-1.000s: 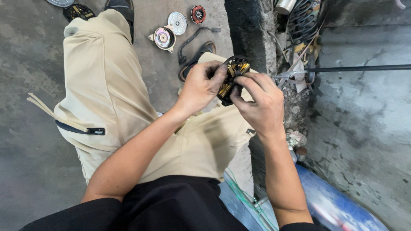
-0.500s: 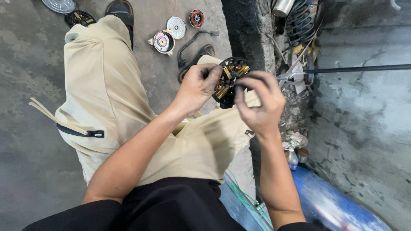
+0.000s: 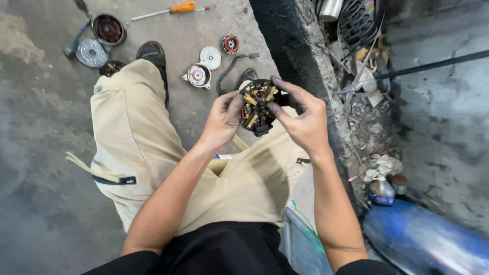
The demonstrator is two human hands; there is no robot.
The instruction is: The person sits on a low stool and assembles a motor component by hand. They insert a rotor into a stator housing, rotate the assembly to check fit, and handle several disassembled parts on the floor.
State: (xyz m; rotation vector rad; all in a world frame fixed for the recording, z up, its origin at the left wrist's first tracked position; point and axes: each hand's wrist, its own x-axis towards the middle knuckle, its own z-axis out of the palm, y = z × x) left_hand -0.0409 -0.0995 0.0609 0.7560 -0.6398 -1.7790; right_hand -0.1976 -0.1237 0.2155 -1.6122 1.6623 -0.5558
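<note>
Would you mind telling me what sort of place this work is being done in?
Probably an informal repair workshop: a bare concrete floor strewn with round motor parts, an orange-handled screwdriver lying among them, and both hands holding a copper-wound motor core.

Head view, steeply down, close.

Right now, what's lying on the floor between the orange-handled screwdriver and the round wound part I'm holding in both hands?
In the head view, two small parts lie there: a red-centred disc and a pale round cover, between the screwdriver and the wound part.

Rough matt concrete floor (image 3: 30,76); coppery metal windings on stator (image 3: 257,107).
</note>
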